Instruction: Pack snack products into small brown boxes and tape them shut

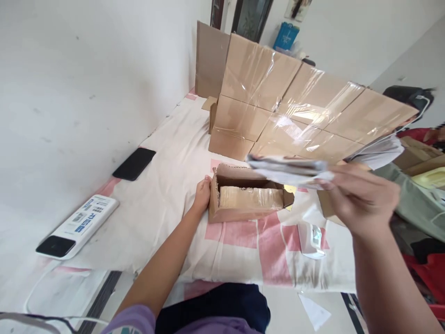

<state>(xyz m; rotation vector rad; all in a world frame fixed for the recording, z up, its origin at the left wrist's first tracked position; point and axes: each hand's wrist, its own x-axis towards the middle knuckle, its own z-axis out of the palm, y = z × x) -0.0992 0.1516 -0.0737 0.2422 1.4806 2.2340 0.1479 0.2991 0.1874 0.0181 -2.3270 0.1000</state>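
Observation:
A small open cardboard box (pixel 239 215) sits on the cloth-covered table in front of me. My left hand (pixel 202 195) is closed on its left end, with the thumb at the rim. Inside the box stands a tan block wrapped in clear tape (pixel 251 198), filling the near part, with a dark gap behind it. My right hand (pixel 363 197) pinches the right end of a flat white and grey packet (pixel 290 170), raised above the box's far right side. Motion blurs the packet, so its exact kind is unclear.
Behind the box rises a wall of taped cartons (pixel 257 83). A tape dispenser-like white device (pixel 312 240) lies at right. A black phone (pixel 135 163) and a white printer-like device (pixel 78 227) lie along the left wall. Another person's red sleeve (pixel 419 135) shows at far right.

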